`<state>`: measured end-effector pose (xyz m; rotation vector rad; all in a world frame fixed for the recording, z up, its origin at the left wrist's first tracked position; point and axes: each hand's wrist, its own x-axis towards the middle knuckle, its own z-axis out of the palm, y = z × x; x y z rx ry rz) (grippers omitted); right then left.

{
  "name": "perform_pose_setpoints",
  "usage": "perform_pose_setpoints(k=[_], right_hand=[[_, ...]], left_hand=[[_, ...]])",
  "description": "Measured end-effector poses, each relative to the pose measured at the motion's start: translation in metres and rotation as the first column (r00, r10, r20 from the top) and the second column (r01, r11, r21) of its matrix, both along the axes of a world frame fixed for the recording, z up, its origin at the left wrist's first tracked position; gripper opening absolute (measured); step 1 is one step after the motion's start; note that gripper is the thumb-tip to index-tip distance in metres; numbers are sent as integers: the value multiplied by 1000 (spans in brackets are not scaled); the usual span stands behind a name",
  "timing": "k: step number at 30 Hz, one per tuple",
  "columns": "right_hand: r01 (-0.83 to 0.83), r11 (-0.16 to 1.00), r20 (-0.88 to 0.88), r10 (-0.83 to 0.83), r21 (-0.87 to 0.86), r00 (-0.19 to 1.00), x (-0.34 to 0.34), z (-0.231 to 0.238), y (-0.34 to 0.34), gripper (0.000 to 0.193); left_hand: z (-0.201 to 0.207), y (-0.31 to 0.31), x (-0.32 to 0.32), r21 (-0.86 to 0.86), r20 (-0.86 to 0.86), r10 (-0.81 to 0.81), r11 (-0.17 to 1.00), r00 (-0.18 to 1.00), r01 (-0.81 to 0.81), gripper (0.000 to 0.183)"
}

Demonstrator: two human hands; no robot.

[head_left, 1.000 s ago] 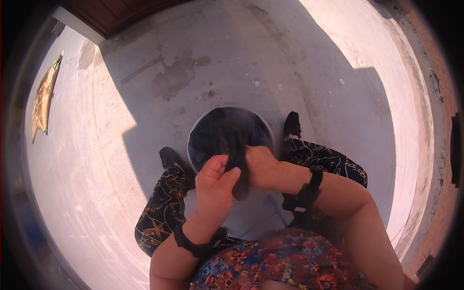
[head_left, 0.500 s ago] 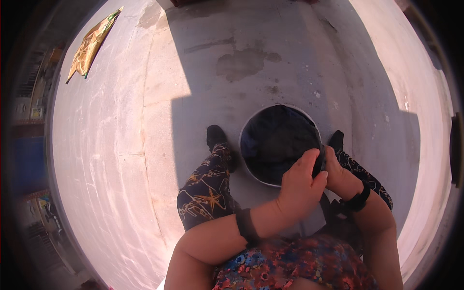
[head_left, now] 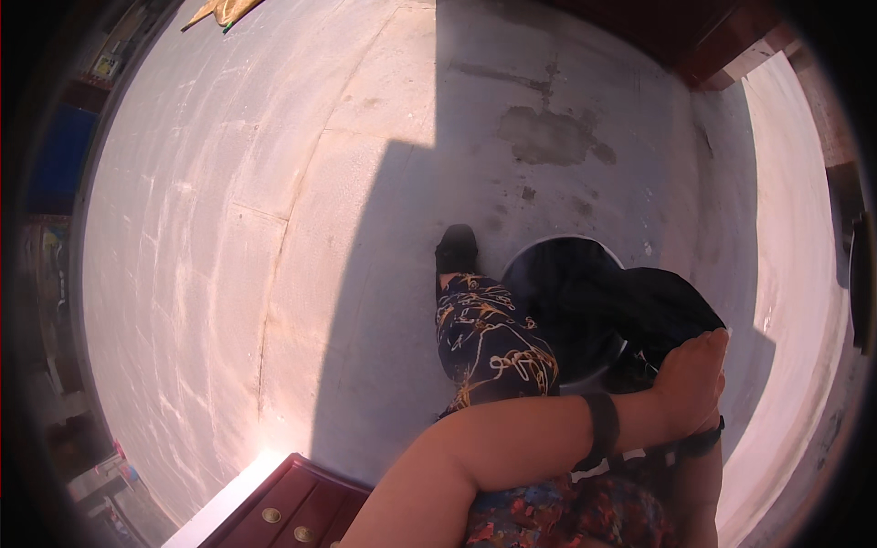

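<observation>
A round basin (head_left: 598,245) with a pale rim stands on the ground between my legs, dark inside. Wet-looking black cloth (head_left: 658,297) rises out of it and drapes over its right side toward my hands. My left hand (head_left: 692,379) is closed on the upper end of this cloth, to the right of the basin. Behind it, my right hand (head_left: 721,391) is pressed close and almost wholly covered. Its fingers are hidden, so its grip does not show. Both wrists wear black bands.
My left leg in patterned trousers (head_left: 493,338) is beside the basin, its black shoe (head_left: 457,248) on the concrete ground (head_left: 365,237). Dark red panelled furniture (head_left: 315,507) stands at lower left. A gold wrapper (head_left: 224,11) lies far left. A damp patch (head_left: 545,135) marks the ground ahead.
Both hands have moved right, away from over the basin, drawing a length of black cloth up over its side. My view has turned, bringing the red furniture at lower left into sight.
</observation>
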<state>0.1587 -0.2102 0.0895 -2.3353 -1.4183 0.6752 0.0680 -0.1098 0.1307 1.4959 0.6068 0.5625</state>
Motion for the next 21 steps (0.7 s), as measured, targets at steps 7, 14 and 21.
perform_pose_setpoints(k=[7, 14, 21], right_hand=[[-16, 1000, 32, 17, -23, 999, 3, -14, 3, 20], [-27, 999, 75, 28, -22, 997, 6, -19, 10, 19], [-60, 998, 74, 60, -3, 995, 1, -27, 21, 18]], left_hand=[[8, -8, 8, 111, -12, -22, 994, 1000, 23, 41], [-11, -33, 44, 406, 42, -12, 914, 999, -6, 27], [-31, -64, 83, 550, -416, 94, 818, 904, 168, 44]])
